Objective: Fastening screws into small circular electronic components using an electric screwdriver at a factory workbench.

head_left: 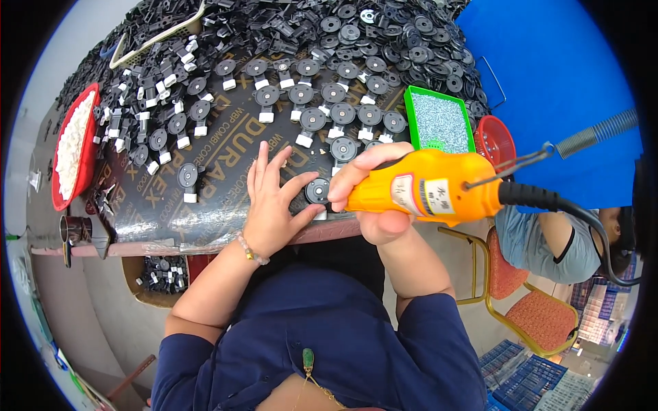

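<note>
My right hand (388,227) is wrapped round an orange electric screwdriver (439,179), held nearly level, its tip end toward the left. A black cable leaves its back end, and a wire loop ties it to a coiled metal spring (596,133). Near the table's front edge, my left hand (269,205) steadies a black round plastic part (317,191) with a white end between thumb and index finger; its other fingers spread on the table. The right fingertips are close beside that part, and the screwdriver's bit is hidden from view. Similar black-and-white parts (313,120) lie in rows beyond.
A green tray (410,113) of small screws and a red bowl (510,147) stand at the right. The red tray (88,164) at far left holds white pieces. Black parts (274,27) heap at the back. Another person (541,240) and chairs (541,316) are at the right.
</note>
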The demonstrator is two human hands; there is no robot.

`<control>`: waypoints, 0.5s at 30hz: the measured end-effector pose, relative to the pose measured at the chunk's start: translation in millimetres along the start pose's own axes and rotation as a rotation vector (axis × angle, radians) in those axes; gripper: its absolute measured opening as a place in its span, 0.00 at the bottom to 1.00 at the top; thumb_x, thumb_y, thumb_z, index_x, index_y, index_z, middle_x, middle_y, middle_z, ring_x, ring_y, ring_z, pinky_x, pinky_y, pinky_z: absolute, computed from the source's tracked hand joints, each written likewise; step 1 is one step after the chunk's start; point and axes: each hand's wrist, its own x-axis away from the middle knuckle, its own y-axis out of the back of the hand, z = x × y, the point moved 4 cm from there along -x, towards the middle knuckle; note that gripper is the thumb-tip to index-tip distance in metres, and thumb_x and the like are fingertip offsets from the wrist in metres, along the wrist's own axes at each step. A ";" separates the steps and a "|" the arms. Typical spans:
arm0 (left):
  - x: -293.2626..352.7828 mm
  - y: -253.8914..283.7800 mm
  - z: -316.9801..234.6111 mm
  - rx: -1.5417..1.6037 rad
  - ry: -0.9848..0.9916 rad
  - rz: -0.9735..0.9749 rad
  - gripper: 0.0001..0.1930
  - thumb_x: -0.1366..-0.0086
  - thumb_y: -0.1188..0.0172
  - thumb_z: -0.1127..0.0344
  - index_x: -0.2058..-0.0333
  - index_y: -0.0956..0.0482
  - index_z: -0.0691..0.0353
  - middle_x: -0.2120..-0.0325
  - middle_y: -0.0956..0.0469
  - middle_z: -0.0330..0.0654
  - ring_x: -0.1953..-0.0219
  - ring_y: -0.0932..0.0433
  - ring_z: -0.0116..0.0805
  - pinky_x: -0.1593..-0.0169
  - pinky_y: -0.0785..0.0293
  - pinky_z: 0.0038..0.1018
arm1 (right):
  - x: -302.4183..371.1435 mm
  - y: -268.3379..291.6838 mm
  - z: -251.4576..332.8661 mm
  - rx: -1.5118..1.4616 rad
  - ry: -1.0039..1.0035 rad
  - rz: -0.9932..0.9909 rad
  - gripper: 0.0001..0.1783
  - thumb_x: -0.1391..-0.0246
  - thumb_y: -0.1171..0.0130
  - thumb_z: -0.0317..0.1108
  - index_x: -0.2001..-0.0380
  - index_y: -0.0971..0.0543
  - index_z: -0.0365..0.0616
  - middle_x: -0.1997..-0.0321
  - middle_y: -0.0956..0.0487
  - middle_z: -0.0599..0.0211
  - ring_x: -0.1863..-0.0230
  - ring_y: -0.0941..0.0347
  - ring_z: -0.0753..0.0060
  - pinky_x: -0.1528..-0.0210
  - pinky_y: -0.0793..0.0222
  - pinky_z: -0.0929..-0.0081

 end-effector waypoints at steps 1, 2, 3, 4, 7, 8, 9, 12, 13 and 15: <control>0.3 0.1 0.4 -0.001 0.002 0.000 0.28 0.47 0.23 0.54 0.46 0.17 0.47 0.33 0.40 0.53 0.25 0.57 0.66 0.29 0.56 0.60 | -0.7 -2.9 -1.0 -0.002 -0.001 0.001 0.47 0.53 0.35 0.74 0.51 0.33 0.41 0.71 0.19 0.58 0.77 0.23 0.72 0.68 0.22 0.73; 0.4 -0.5 0.6 -0.002 0.002 0.002 0.28 0.48 0.23 0.54 0.46 0.17 0.47 0.32 0.40 0.53 0.25 0.57 0.66 0.29 0.56 0.60 | -1.3 -5.5 -1.9 0.002 -0.008 0.009 0.46 0.53 0.35 0.73 0.51 0.33 0.41 0.71 0.19 0.58 0.77 0.23 0.72 0.69 0.22 0.73; 0.3 -0.8 0.8 -0.001 0.002 0.005 0.28 0.48 0.23 0.54 0.46 0.17 0.47 0.32 0.40 0.53 0.25 0.57 0.66 0.29 0.56 0.60 | -1.7 -6.9 -2.3 0.007 -0.016 0.017 0.46 0.52 0.35 0.73 0.51 0.33 0.41 0.71 0.19 0.58 0.77 0.23 0.72 0.69 0.23 0.74; 0.4 -0.6 0.7 0.001 -0.001 0.006 0.28 0.48 0.23 0.54 0.46 0.17 0.47 0.32 0.40 0.53 0.25 0.57 0.66 0.29 0.56 0.60 | -1.8 -5.6 -5.2 0.012 -0.001 0.041 0.45 0.51 0.35 0.73 0.51 0.33 0.41 0.72 0.19 0.58 0.77 0.23 0.72 0.69 0.23 0.73; 1.5 -0.9 0.5 0.007 -0.005 0.008 0.28 0.48 0.23 0.55 0.47 0.17 0.47 0.32 0.40 0.53 0.24 0.57 0.66 0.28 0.56 0.60 | -0.9 -7.1 -7.2 -0.026 0.002 0.028 0.45 0.51 0.34 0.72 0.51 0.33 0.41 0.72 0.19 0.57 0.77 0.23 0.71 0.69 0.23 0.74; 1.6 -1.1 0.8 0.004 -0.005 0.002 0.28 0.48 0.23 0.55 0.47 0.17 0.47 0.32 0.40 0.54 0.24 0.57 0.66 0.28 0.56 0.60 | -0.9 -7.9 -7.2 -0.019 0.005 0.024 0.45 0.51 0.34 0.72 0.51 0.33 0.41 0.72 0.19 0.57 0.77 0.23 0.71 0.69 0.23 0.74; 1.6 -1.4 1.0 0.001 -0.005 -0.003 0.28 0.49 0.23 0.56 0.47 0.17 0.48 0.32 0.40 0.54 0.24 0.57 0.66 0.28 0.57 0.60 | -1.0 -9.4 -7.8 -0.032 -0.004 0.026 0.45 0.51 0.33 0.71 0.51 0.33 0.40 0.72 0.18 0.57 0.77 0.23 0.71 0.69 0.23 0.74; 2.1 -0.7 1.7 -0.001 0.014 -0.003 0.28 0.49 0.23 0.57 0.47 0.17 0.48 0.32 0.40 0.54 0.24 0.57 0.67 0.28 0.57 0.59 | -1.3 -9.6 -7.4 -0.041 -0.015 0.031 0.44 0.51 0.32 0.69 0.51 0.31 0.39 0.71 0.18 0.57 0.76 0.22 0.72 0.71 0.23 0.76; 1.7 -0.8 1.2 0.003 0.008 0.000 0.28 0.49 0.23 0.57 0.47 0.17 0.48 0.32 0.40 0.54 0.24 0.57 0.67 0.28 0.57 0.59 | -1.6 -9.4 -7.5 -0.044 -0.020 0.040 0.44 0.51 0.31 0.68 0.52 0.31 0.38 0.71 0.18 0.56 0.76 0.22 0.72 0.72 0.24 0.77; 0.8 0.1 0.3 0.013 0.005 -0.007 0.28 0.49 0.23 0.57 0.47 0.17 0.48 0.32 0.39 0.55 0.25 0.56 0.67 0.28 0.57 0.59 | -2.3 -7.0 -8.4 -0.042 -0.006 0.027 0.44 0.51 0.30 0.68 0.52 0.30 0.37 0.71 0.18 0.56 0.75 0.21 0.72 0.72 0.24 0.77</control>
